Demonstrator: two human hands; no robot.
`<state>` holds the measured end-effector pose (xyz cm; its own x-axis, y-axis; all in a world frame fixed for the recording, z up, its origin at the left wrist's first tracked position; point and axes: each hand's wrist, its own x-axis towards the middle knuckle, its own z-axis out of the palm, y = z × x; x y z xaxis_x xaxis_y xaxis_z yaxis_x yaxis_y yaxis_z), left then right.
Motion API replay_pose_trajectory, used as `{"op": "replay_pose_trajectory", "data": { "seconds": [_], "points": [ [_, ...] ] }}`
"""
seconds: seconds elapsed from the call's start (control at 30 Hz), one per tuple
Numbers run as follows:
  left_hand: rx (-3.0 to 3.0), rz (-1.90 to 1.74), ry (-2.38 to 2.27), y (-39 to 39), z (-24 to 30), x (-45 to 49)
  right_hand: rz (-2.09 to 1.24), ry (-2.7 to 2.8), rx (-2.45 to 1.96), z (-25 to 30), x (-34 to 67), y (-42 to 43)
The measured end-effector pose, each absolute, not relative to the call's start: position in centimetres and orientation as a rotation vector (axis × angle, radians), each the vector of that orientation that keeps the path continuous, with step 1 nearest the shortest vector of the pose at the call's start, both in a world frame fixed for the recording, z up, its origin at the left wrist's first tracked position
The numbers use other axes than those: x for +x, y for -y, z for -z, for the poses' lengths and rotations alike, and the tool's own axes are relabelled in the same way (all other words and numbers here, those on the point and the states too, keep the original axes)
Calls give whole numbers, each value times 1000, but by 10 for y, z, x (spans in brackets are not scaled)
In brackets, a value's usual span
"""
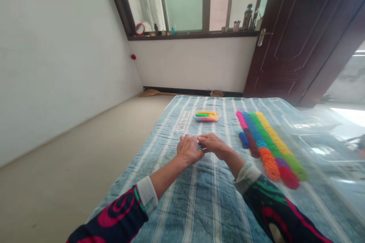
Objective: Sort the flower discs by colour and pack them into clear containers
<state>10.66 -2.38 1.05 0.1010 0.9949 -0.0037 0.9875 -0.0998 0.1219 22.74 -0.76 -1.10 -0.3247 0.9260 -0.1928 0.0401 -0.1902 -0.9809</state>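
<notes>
Sleeves (114,214): 2 of them, dark with pink swirls and pale cuffs, well to the person's side of the clear tub (207,120).
Left hand (189,149): just short of the clear tub and a little to its left, fingers curled in on a small blue piece (200,147); the fingertips are hidden from me.
Right hand (214,145): just short of the clear tub, slightly the nearer of the 2 to it, thumb and fingers pinched on that same bit.
Small blue piece: between the 2 hands, on the person's side of the clear tub; too covered for me to tell its long axis.
Clear tub: straight ahead past the knuckles, touching neither hand, its long side running left to right, orange, yellow and green pieces in it.
Disc rows (268,142): 4 many-coloured lines right of the clear tub, slanting toward the person and outward; the right side's arm is nearer.
Dark blue stack (243,140): right of the clear tub and nearer the person, beside the rows.
Striped cloth (171,182): under the clear tub.
</notes>
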Motion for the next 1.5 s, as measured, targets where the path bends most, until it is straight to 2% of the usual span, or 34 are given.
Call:
{"op": "replay_pose_trajectory", "data": {
  "seconds": [0.33, 1.07, 1.3, 1.4, 1.5],
  "points": [
    [2322, 19, -2088, 33, -8, 103, -1589, 1378, -1121, 30, 208, 5],
    [2579, 491, -1637, 10, -30, 83, -1720, 1365, -997, 56, 208, -3],
    [2682, 427, -1508, 2, -27, 76, -1748, 1352, -1032, 48, 209, 3],
    [2707, 440, -1463, 3, -25, 72, -1670, 1425, -1115, 39, 210, 5],
    [2713, 430, -1454, 3, -24, 68, -1430, 1716, -1281, 29, 215, 7]
  ]
}}
